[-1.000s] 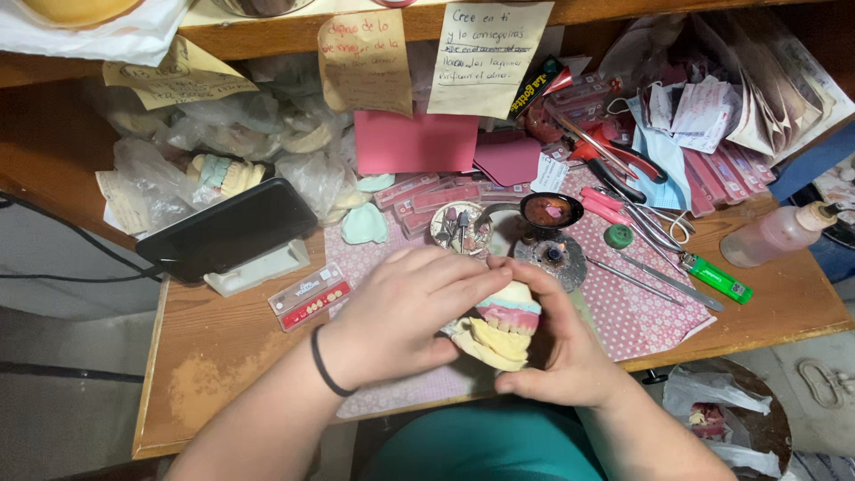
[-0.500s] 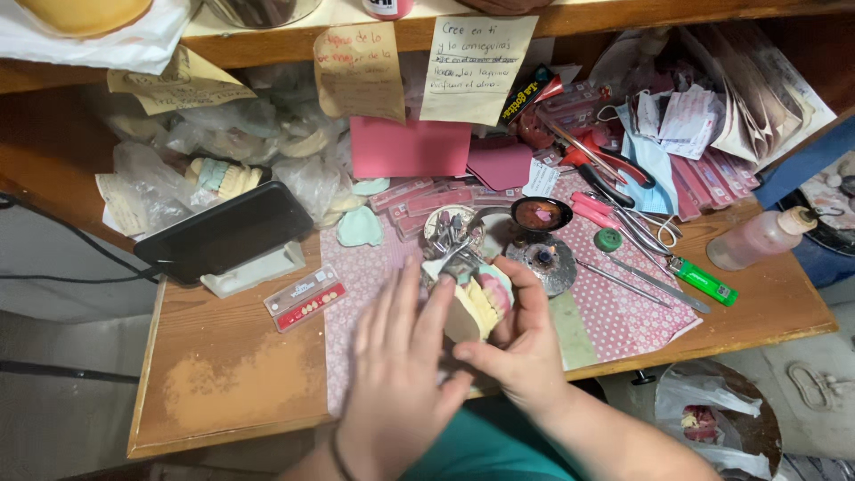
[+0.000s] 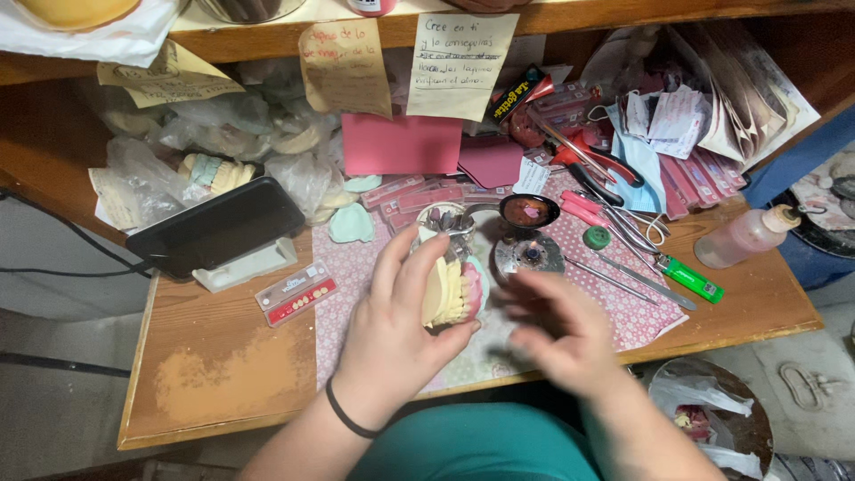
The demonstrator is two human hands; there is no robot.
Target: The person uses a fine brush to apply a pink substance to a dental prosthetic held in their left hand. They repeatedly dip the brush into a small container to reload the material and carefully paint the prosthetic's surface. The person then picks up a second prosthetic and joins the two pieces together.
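While held up over the patterned mat (image 3: 623, 307): denture model (image 3: 452, 292), pale teeth and pink gum facing right, tilted on edge.
Left hand (image 3: 396, 334): raised off the bench, palm toward the model, fingers curled round its left side, thumb under the lower edge; gripping it alone.
Left wrist: dark band (image 3: 346, 414) round it, forearm rising from lower centre.
Right hand (image 3: 557, 334): blurred, just right of the model, not touching it; fingers spread and loose, holding nothing.
Change since half a second ago: right hand off the model, then pressed against it; left hand now sole support, model turned more upright.
Change since a second ago: both hands then cupped the model low on the mat; now lifted nearer the small burner (image 3: 530, 254).
Nearby: small dark dish (image 3: 529, 211) behind the burner, green lighter (image 3: 690, 279) to the right, dark phone (image 3: 218, 227) on its stand at left, tooth card (image 3: 297, 292) on bare wood.
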